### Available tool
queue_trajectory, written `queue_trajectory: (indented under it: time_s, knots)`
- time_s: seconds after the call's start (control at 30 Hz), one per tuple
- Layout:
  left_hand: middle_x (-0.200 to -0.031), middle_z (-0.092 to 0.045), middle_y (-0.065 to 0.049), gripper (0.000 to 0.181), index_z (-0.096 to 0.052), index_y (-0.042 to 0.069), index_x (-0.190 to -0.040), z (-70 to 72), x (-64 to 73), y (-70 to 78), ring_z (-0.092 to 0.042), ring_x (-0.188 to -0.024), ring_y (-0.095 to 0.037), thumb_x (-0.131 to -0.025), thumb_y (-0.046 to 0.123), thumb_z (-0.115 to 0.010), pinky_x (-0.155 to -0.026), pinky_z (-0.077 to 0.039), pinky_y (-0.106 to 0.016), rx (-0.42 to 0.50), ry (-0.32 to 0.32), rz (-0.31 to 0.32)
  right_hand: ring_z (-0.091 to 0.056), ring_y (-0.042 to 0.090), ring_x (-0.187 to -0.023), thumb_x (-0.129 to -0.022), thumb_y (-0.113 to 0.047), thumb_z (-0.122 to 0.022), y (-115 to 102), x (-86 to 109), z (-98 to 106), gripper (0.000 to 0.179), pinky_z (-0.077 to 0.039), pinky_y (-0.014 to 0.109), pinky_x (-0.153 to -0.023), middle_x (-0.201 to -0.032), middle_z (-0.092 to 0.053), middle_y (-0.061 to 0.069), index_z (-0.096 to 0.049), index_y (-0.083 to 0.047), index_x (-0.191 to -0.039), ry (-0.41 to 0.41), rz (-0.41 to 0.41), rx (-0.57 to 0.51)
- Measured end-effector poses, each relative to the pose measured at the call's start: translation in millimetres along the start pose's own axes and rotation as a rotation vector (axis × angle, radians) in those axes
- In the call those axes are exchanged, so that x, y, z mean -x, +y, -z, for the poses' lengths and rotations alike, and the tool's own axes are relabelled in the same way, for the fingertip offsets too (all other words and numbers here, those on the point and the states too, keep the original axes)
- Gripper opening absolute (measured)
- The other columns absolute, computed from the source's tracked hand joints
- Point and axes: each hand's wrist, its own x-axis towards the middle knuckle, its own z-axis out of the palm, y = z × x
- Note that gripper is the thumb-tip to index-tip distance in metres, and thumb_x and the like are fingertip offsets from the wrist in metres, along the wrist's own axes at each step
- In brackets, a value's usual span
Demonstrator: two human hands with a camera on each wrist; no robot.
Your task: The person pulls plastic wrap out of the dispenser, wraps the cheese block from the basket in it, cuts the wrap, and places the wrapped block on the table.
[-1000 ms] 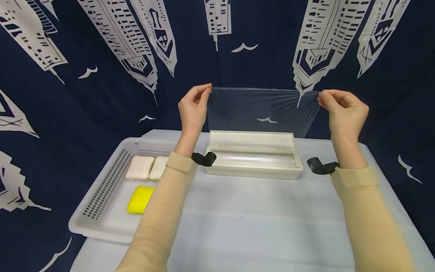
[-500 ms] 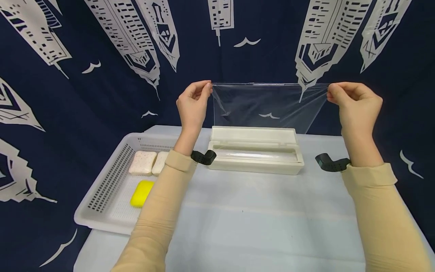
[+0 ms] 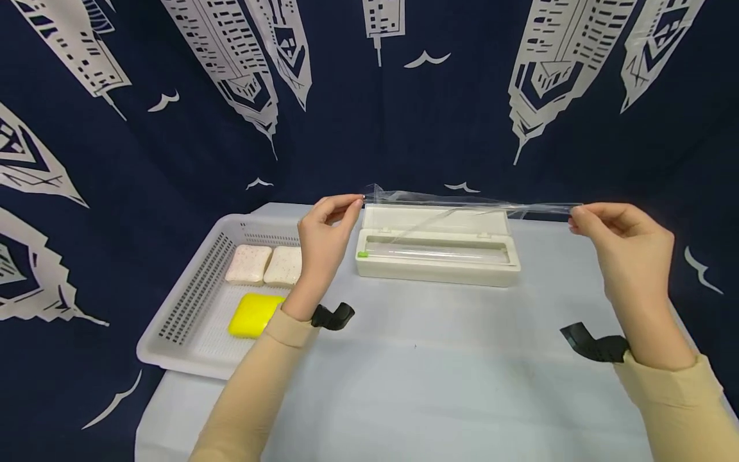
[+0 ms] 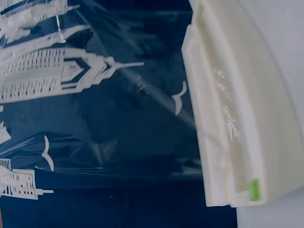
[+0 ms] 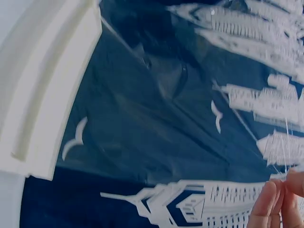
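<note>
A thin sheet of clear plastic wrap (image 3: pixel 450 200) stretches between both hands, folded and creased along its upper edge. My left hand (image 3: pixel 324 247) pinches its left end between thumb and fingers. The right hand (image 3: pixel 635 256) pinches the other end, farther out to the right; in the right wrist view its fingertips (image 5: pixel 268 202) are at the lower right corner. Behind and below the sheet stands a white wrap dispenser box (image 3: pixel 439 272), lid raised, with the clear roll (image 3: pixel 427 251) inside. A green slider (image 4: pixel 255 190) sits at the box's left end.
On the left, a white perforated basket (image 3: pixel 193 360) holds two pale speckled square blocks (image 3: pixel 249 264) and a yellow block (image 3: pixel 252 314), partly hidden by the left wrist. All stand on a white-covered table (image 3: pixel 439 385). A dark blue printed curtain (image 3: pixel 346 141) hangs behind.
Both hands have come down with the wrap, from well above the dispenser to about its lid's height. My right hand has also moved outward to the right, and the sheet now lies lower and more bunched.
</note>
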Motion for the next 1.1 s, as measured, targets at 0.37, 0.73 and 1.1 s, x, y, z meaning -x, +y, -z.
queue_trajectory:
  time_s: [0.37,0.73,1.1]
  knots:
    - [-0.095,-0.075,-0.013,0.012,-0.075,0.001,-0.098,27.2,69.1,-3.6,-0.071,-0.08,-0.012,-0.089,0.009,-0.073,-0.073,-0.059,-0.024,0.067,-0.058,0.153,-0.069,0.007,-0.069,-0.082,0.003,-0.076,33.8,75.9,14.6,0.014,-0.053,0.01,-0.069,-0.077,-0.072,-0.001,-0.069,0.002,-0.094,-0.033,-0.07,-0.297]
    - [-0.089,-0.073,-0.013,0.016,-0.074,0.0,-0.093,70.1,152.5,-16.4,-0.068,-0.083,-0.007,-0.08,-0.009,-0.074,-0.073,-0.057,-0.019,0.095,-0.215,0.055,-0.07,0.003,-0.072,-0.084,-0.005,-0.077,74.8,154.2,30.9,0.018,-0.052,0.009,-0.068,-0.08,-0.073,-0.009,-0.07,0.002,-0.099,-0.08,-0.244,-0.003]
    - [-0.086,-0.074,-0.006,0.022,-0.076,0.009,-0.092,85.3,195.2,-22.3,-0.069,-0.08,-0.013,-0.077,-0.007,-0.078,-0.073,-0.056,-0.017,0.064,-0.324,-0.106,-0.068,0.004,-0.069,-0.083,0.003,-0.075,115.0,191.3,37.1,0.014,-0.053,0.013,-0.063,-0.079,-0.072,-0.008,-0.069,0.006,-0.095,-0.146,-0.273,0.016]
